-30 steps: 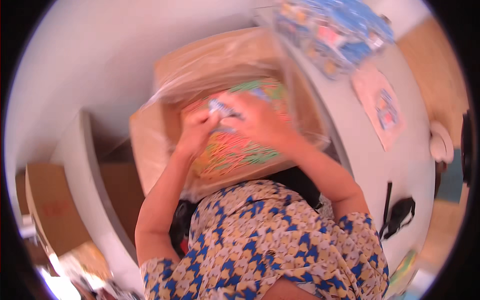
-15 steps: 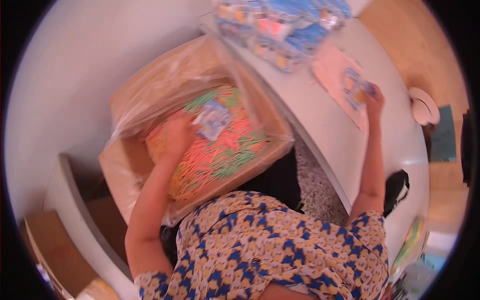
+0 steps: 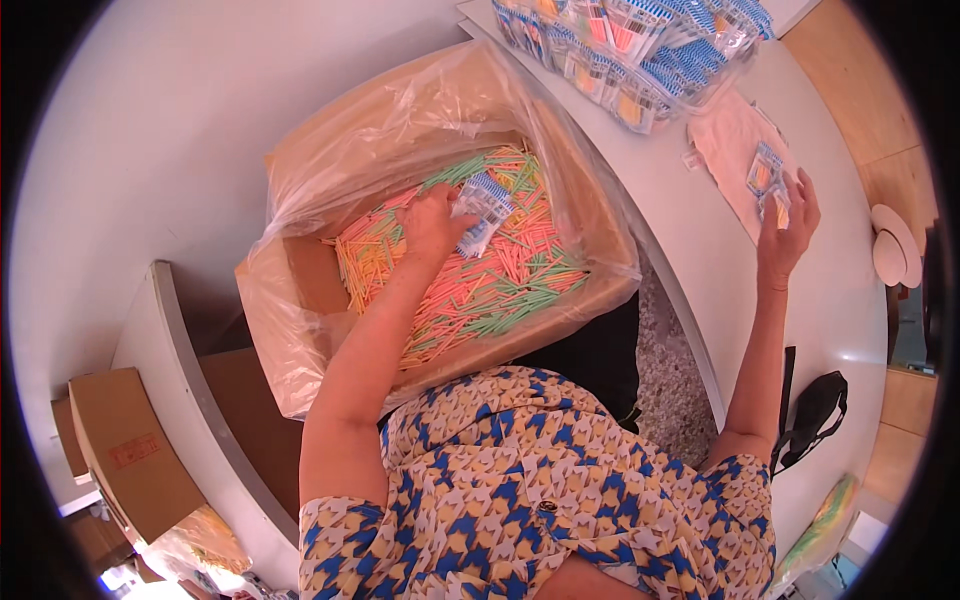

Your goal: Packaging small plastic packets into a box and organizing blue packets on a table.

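A pale, smooth-topped table (image 3: 690,230) curves along the right of an open brown cardboard box lined with clear plastic film (image 3: 400,110). The hands, together over the box a second ago, are now well apart — the left hand (image 3: 430,225) inside it, the right hand (image 3: 788,228) out to its right — so the work is split between two spots. In the box, a small clear packet with blue-striped ends (image 3: 487,212) lies on loose thin pink, green and yellow sticks (image 3: 510,300); the left thumb meets its left edge, the fingers partly curled, and whether they grip it I cannot tell. The right hand's fingers are parted around a second small packet (image 3: 781,212) on a flat pale pink cloth (image 3: 730,130) right of the box; whether it is pinched or released I cannot tell. The fingers hide much of that packet. Beyond the box's far right corner, a clear plastic tub of blue-striped packets (image 3: 640,105) is cut off by the upper edge. What supports the box is hidden.
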Motion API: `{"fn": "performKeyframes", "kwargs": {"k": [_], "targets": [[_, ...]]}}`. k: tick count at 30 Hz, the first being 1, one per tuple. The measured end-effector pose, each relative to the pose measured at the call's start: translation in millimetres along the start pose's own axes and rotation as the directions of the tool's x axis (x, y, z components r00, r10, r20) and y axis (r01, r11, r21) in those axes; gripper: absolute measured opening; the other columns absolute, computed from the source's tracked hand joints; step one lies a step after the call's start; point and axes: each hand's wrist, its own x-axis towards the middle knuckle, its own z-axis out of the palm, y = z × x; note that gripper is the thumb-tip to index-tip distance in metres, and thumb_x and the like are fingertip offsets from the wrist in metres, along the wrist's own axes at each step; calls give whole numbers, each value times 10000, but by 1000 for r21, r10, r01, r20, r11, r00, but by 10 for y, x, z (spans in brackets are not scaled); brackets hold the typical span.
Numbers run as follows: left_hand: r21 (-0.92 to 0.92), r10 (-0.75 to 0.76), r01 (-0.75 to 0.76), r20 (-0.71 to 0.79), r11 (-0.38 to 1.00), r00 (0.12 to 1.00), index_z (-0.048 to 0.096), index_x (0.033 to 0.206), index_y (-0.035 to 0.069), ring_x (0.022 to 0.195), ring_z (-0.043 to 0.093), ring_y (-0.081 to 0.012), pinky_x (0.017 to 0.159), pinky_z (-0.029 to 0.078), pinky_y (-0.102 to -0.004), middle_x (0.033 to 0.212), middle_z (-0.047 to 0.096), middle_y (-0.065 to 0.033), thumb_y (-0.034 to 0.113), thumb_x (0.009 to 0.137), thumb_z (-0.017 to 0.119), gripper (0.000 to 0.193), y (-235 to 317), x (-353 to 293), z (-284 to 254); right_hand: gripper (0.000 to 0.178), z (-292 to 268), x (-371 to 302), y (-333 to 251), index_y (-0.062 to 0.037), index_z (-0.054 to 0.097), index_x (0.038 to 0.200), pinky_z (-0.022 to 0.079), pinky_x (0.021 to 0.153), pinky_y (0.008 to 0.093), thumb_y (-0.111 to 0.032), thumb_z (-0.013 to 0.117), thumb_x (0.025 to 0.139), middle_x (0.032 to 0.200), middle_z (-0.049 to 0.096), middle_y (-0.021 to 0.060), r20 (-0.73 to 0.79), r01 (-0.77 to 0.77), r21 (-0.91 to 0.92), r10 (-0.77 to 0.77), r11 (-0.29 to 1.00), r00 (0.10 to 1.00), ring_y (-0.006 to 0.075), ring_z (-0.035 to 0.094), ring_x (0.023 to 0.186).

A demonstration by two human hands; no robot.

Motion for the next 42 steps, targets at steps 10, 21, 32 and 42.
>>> {"fn": "performKeyframes", "kwargs": {"k": [10, 21, 32, 42], "targets": [[-125, -17, 17, -5, 992, 1000, 622, 929, 120, 675, 624, -196, 731, 394, -417, 672, 657, -17, 198, 614, 823, 381, -72, -13, -36, 313, 102, 73, -1062, -43, 639, 1054, 409, 948, 378, 62, 649, 759, 1206, 560, 160, 30, 267, 276, -287, 923, 958, 300, 530, 1120], [-156, 114, -145, -192, 977, 975, 641, 799, 45, 621, 599, -288, 585, 433, -389, 677, 622, -144, 199, 832, 648, 158, -54, -46, -238, 261, 329, -62, -1768, -9, 653, 968, 446, 861, 353, 57, 667, 716, 1113, 607, 153, 39, 289, 549, -369, 784, 928, 294, 555, 1006], [-846, 91, 54, 120, 530, 989, 649, 786, -27, 680, 558, -36, 589, 456, -217, 742, 658, 1, -20, 803, 672, 29, 147, -415, -743, 584, 617, -201, -2303, 3, 528, 1222, 474, 824, 321, -183, 770, 725, 1154, 572, 117, 636, -362, 656, -226, 662, 738, 223, 576, 960], [-881, 128, 178, 257, 438, 958, 705, 872, -5, 721, 583, -63, 675, 486, -223, 793, 672, -16, -22, 787, 685, 89, 44, -582, -905, 629, 565, -79, -2576, -41, 536, 1244, 477, 739, 266, -176, 797, 688, 1083, 599, 69, 690, -510, 709, -331, 487, 643, 133, 564, 879]]}}
